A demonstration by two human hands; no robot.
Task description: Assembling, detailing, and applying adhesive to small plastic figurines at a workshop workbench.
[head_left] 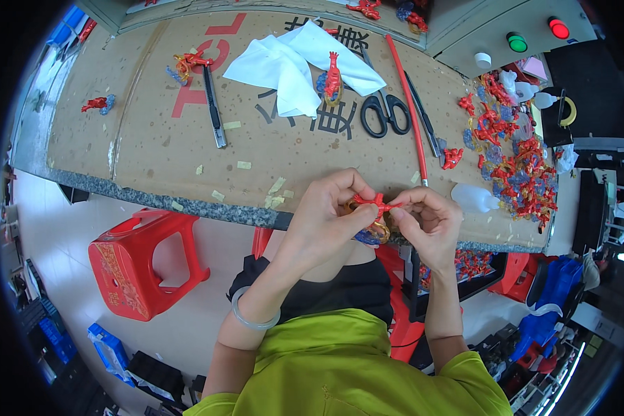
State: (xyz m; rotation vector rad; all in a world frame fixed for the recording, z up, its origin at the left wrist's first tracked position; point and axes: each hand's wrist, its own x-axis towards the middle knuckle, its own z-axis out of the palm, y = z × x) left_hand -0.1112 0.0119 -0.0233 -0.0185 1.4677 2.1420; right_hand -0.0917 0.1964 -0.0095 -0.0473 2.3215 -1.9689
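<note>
At the bench's front edge, my left hand (324,220) and my right hand (433,225) pinch a small red plastic figurine (380,206) between thumbs and fingertips. Translucent blue and yellow parts hang below the figurine, partly covered by my fingers. A white squeeze bottle (473,197) lies just right of my right hand. Beyond both hands are black-handled scissors (384,116), a long red rod (410,104) and a dark utility knife (424,114). Another red figurine (333,75) with blue and yellow parts rests on a white cloth (284,73).
Many red and blue figurines (523,173) are heaped at the bench's right. A second utility knife (213,107) touches a figurine (193,64) at left. Green (516,42) and red buttons (559,28) sit on a grey box. A red stool (128,267) stands left below the bench.
</note>
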